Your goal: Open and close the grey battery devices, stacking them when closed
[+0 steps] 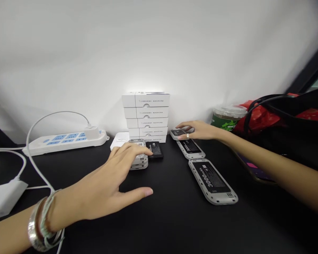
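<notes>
My left hand reaches over a stack of white flat devices, fingers resting on it and the thumb spread wide. Against that stack lies a loose black battery, close to my index fingertip. On the right, three white devices with rounded ends lie in a row. The nearest device has a black battery marked 3000mAh in its open back, and so does the middle device. My right hand, wearing a ring, has its fingers and thumb around the farthest device.
White boxes are stacked by the wall, beside a white cover-like piece. A power strip with a plugged charger and cables runs along the left. A green cup, phone and black bag stand right.
</notes>
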`<action>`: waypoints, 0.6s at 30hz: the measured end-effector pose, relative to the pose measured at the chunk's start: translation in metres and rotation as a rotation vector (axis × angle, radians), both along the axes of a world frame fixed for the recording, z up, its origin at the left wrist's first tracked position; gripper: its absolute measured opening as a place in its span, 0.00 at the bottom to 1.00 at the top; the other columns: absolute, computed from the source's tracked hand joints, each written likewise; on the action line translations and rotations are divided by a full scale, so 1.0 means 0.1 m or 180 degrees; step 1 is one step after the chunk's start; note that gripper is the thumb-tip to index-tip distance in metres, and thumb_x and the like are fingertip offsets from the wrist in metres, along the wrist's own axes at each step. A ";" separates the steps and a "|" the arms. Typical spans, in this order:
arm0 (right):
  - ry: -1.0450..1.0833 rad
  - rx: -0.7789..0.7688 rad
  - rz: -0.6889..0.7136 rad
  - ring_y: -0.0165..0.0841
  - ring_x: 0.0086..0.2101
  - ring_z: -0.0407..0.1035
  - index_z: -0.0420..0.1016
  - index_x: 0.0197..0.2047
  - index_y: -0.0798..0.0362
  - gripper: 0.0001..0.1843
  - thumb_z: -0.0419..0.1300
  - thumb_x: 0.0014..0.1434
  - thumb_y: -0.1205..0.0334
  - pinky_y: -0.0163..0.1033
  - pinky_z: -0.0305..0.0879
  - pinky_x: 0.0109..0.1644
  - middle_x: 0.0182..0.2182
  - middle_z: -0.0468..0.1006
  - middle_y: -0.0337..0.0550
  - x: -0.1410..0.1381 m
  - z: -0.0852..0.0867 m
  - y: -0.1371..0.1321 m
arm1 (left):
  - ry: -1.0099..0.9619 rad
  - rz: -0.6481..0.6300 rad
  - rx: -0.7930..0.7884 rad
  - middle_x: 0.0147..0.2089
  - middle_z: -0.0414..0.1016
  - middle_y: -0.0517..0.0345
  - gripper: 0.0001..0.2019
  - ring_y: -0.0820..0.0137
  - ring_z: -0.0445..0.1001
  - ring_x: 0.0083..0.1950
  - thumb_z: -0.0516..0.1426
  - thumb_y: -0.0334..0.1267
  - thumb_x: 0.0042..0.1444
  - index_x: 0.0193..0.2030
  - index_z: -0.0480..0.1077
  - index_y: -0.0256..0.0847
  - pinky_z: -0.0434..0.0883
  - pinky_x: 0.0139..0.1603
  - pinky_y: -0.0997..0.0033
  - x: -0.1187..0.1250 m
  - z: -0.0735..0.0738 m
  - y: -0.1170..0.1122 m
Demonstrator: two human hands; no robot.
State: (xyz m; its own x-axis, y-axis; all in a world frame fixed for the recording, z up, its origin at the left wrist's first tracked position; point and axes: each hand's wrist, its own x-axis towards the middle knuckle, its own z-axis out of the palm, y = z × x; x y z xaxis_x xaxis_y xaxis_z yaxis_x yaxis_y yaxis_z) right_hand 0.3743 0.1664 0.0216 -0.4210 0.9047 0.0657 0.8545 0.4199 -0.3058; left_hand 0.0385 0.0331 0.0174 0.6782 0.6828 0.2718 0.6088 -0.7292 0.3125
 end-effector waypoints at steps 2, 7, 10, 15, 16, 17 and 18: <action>-0.0034 0.0021 0.0077 0.49 0.56 0.70 0.70 0.62 0.48 0.40 0.61 0.53 0.33 0.51 0.66 0.60 0.59 0.74 0.48 -0.06 -0.02 0.05 | 0.0012 0.0017 0.0013 0.60 0.62 0.56 0.27 0.57 0.65 0.60 0.57 0.49 0.63 0.64 0.50 0.55 0.69 0.59 0.54 -0.02 0.00 0.01; -0.0243 0.0148 0.0121 0.53 0.57 0.68 0.71 0.60 0.52 0.41 0.62 0.52 0.32 0.54 0.63 0.62 0.59 0.73 0.55 -0.16 -0.06 0.07 | 0.0033 0.0105 0.0061 0.60 0.64 0.56 0.25 0.56 0.66 0.58 0.58 0.50 0.62 0.62 0.56 0.53 0.69 0.58 0.54 -0.01 -0.02 0.07; -0.0350 0.0258 0.0037 0.55 0.51 0.72 0.69 0.62 0.53 0.41 0.59 0.55 0.33 0.57 0.66 0.56 0.56 0.73 0.60 -0.21 -0.16 0.06 | 0.0034 0.0101 0.0044 0.60 0.64 0.57 0.24 0.57 0.66 0.57 0.58 0.50 0.62 0.63 0.56 0.54 0.69 0.58 0.54 0.02 -0.03 0.07; -0.0456 0.0653 0.0116 0.50 0.50 0.73 0.70 0.62 0.52 0.26 0.54 0.64 0.53 0.51 0.67 0.56 0.53 0.75 0.58 -0.26 -0.26 0.00 | 0.0036 0.0064 0.0074 0.59 0.65 0.56 0.23 0.56 0.66 0.56 0.57 0.49 0.63 0.62 0.57 0.53 0.68 0.58 0.53 0.02 -0.05 0.05; -0.0470 0.0748 0.0123 0.49 0.49 0.74 0.71 0.61 0.54 0.24 0.53 0.65 0.56 0.50 0.67 0.55 0.52 0.77 0.57 -0.25 -0.25 -0.03 | 0.0037 0.0066 0.0063 0.59 0.65 0.55 0.23 0.56 0.66 0.57 0.57 0.49 0.64 0.62 0.57 0.53 0.68 0.59 0.52 0.01 -0.06 0.04; -0.0484 0.0851 0.0112 0.49 0.48 0.74 0.72 0.61 0.56 0.24 0.51 0.65 0.58 0.50 0.68 0.54 0.49 0.78 0.57 -0.23 -0.23 -0.07 | 0.0041 0.0075 0.0041 0.60 0.65 0.55 0.23 0.55 0.66 0.57 0.56 0.49 0.64 0.63 0.57 0.53 0.67 0.59 0.51 0.01 -0.06 0.03; -0.0501 0.0960 0.0091 0.49 0.48 0.75 0.72 0.60 0.57 0.23 0.49 0.66 0.59 0.50 0.68 0.54 0.48 0.79 0.58 -0.20 -0.20 -0.12 | 0.0039 0.0077 0.0024 0.60 0.64 0.54 0.23 0.55 0.65 0.57 0.56 0.49 0.64 0.63 0.57 0.53 0.67 0.59 0.50 0.00 -0.06 0.03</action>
